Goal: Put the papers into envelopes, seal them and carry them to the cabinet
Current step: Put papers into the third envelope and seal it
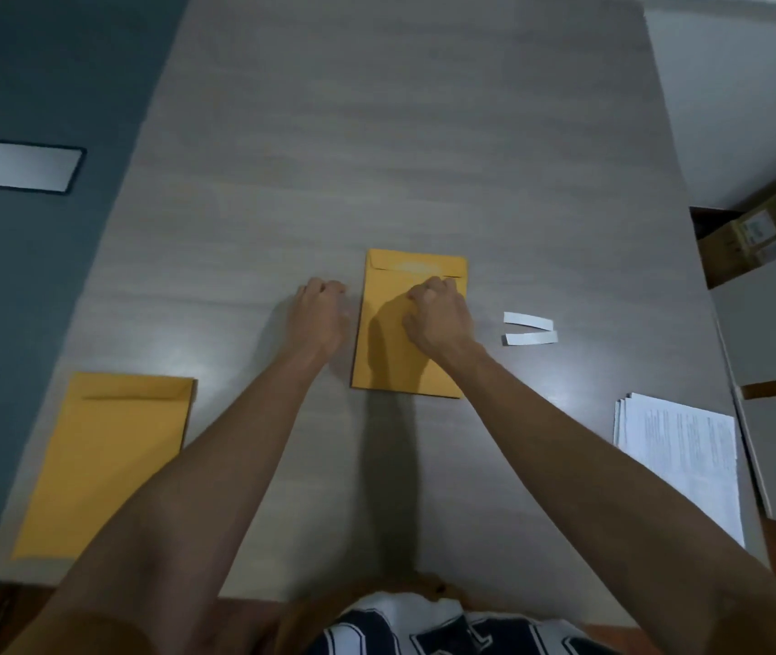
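We see the far half of the table (400, 134) bare, open for any reach. Nearer, a centre envelope (390, 342) lies flat, two white strips (528, 327) just right of it, papers (681, 451) by the right edge, another envelope (107, 460) near the left edge.

grey table (423, 134) | two white paper strips (530, 329) right of centre | cardboard box (764, 234) beyond table's right edge

Bare forearms; black-and-white lettered shirt (447, 628)

Print on the papers (688, 446) is too blurred to read.
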`<action>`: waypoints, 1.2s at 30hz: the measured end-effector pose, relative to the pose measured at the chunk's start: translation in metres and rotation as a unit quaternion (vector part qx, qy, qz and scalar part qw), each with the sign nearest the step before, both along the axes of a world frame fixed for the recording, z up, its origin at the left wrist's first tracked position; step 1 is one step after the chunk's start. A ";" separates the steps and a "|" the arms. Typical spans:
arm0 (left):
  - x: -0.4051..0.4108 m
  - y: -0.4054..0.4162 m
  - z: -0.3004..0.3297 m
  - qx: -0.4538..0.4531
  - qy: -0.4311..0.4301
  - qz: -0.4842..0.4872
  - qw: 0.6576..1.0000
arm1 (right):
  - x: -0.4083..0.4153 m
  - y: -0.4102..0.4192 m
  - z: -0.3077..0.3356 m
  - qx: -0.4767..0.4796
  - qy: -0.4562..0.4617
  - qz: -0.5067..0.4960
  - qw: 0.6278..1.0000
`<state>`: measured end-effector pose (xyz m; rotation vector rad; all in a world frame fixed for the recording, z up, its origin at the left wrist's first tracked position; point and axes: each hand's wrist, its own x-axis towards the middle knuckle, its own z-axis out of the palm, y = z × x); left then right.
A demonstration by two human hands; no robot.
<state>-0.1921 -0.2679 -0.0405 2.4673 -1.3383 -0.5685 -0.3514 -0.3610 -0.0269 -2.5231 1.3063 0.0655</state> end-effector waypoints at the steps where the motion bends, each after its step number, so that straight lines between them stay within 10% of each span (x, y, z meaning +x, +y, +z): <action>1: 0.002 0.017 0.001 0.000 -0.005 0.012 1.000 | 0.004 0.013 -0.001 0.003 -0.003 0.018 1.000; 13: 0.031 0.218 -0.007 0.084 -0.064 0.331 0.938 | 0.041 0.146 -0.009 0.038 -0.014 0.144 0.989; 23: -0.067 0.250 -0.027 0.035 -0.107 0.047 0.993 | -0.023 0.182 -0.024 0.039 -0.120 0.071 0.989; 36: -0.149 0.236 -0.045 -0.125 -0.119 -0.159 0.972 | -0.143 0.206 -0.016 0.087 -0.178 -0.096 0.976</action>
